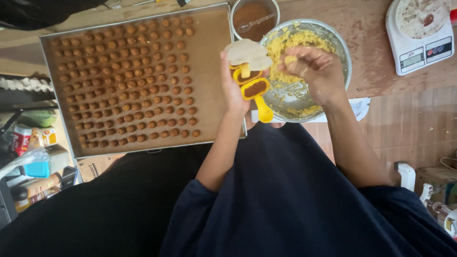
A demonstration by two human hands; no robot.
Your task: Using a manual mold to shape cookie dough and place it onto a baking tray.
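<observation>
Our left hand is clamped on a yellow plastic mould and pale dough disc; our right hand pinches yellow crumbly filling over the steel bowl.

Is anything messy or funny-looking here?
A little. The scale has brown smears on its white top, and the tray sticks out past the table edge toward the person. The brown balls sit in neat rows.

Worn wooden table, cluttered shelf
</observation>
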